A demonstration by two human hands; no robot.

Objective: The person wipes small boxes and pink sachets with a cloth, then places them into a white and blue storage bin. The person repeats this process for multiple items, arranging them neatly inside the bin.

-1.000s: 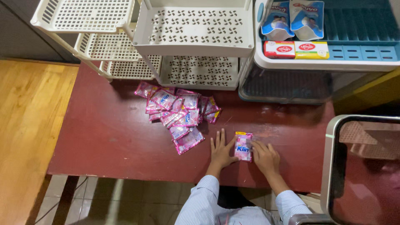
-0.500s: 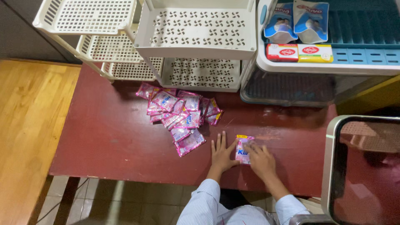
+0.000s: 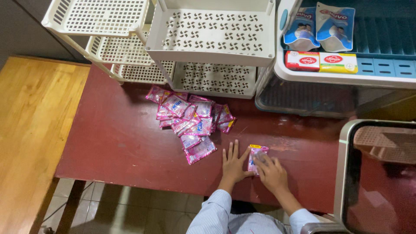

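— Hands first: what were they doing?

— Left hand (image 3: 234, 164) lay flat on the worktop (image 3: 121, 138), fingers spread, palm down, its thumb touching the left edge of a pink sachet (image 3: 256, 157). Right hand (image 3: 271, 172) rested on top of that sachet, fingers loosely spread and pressing it down, not pinching it.

— Where was the sachet?

— Flat on the red worktop near the front edge, between the two hands, its yellow-tipped top end pointing away from the person.

— Anything else close by?

— A pile (image 3: 190, 117) of similar pink sachets lay up and to the left, near but apart from the left hand. Behind it stood a white perforated rack (image 3: 216, 34), with a second white rack (image 3: 104, 17) further left. On a shelf (image 3: 346, 78) to the right sat two blue pouches (image 3: 318, 26) and, just before them, a red box (image 3: 302, 60) beside a yellow box (image 3: 339, 63).

— Sleeves?

— Light striped, at both wrists.
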